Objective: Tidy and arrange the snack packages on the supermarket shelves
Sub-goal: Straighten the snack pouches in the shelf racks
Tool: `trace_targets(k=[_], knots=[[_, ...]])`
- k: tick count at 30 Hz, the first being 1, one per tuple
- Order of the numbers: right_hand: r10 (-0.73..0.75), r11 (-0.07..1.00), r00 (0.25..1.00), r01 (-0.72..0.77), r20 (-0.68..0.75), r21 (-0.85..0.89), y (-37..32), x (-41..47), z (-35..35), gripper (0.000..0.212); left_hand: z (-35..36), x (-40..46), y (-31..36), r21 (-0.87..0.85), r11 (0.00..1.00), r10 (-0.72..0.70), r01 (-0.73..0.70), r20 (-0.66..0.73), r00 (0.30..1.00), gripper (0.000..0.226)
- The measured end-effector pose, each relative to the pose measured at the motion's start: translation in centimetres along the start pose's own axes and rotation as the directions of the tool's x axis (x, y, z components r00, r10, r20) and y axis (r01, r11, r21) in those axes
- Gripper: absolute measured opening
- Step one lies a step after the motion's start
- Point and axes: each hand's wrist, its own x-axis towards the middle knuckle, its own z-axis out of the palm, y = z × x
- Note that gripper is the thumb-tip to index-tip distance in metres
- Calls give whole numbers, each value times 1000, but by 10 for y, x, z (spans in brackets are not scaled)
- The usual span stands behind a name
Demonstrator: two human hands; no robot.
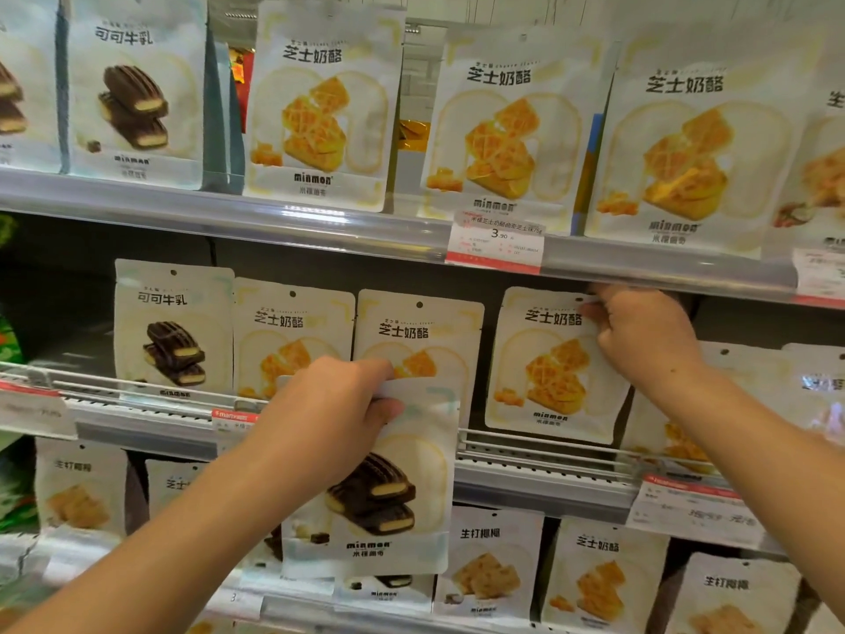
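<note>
My left hand (329, 414) grips the top edge of a white chocolate-biscuit pouch (379, 487) and holds it in front of the middle shelf rail. My right hand (640, 336) pinches the upper right corner of a yellow cheese-waffle pouch (548, 363), which stands on the middle shelf just under the upper shelf's rail. On that same shelf, two more cheese-waffle pouches (292, 331) (418, 331) stand behind my left hand, and a chocolate pouch (171, 327) stands to their left.
The upper shelf (274, 221) carries chocolate pouches at left and cheese-waffle pouches (320, 107) to the right, with a price tag (496, 242) on its rail. The lower shelf holds several cracker and waffle pouches (489, 560). Green packaging (9, 350) sits at the far left.
</note>
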Motion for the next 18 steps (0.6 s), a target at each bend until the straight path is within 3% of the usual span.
trace_targets(k=[4,7,11,18], knots=[[12,1000,999,-13,47,24,-4,-3,7,18,3,1,1,6,1000,-6,6,1,1000,20],[73,997,973,-69,220,-24,-8,-5,15,18,6,2,0,2,1000,-12,12,9,1000,18],[206,977,877,-154,434,-150,-15,3,20,25,8,4,-1,8,1000,-17,17,7,1000,16],[228,968,873,-155,432,-199,-11,3,22,13,11,5,1,-21,1000,-10,10,18,1000,20]])
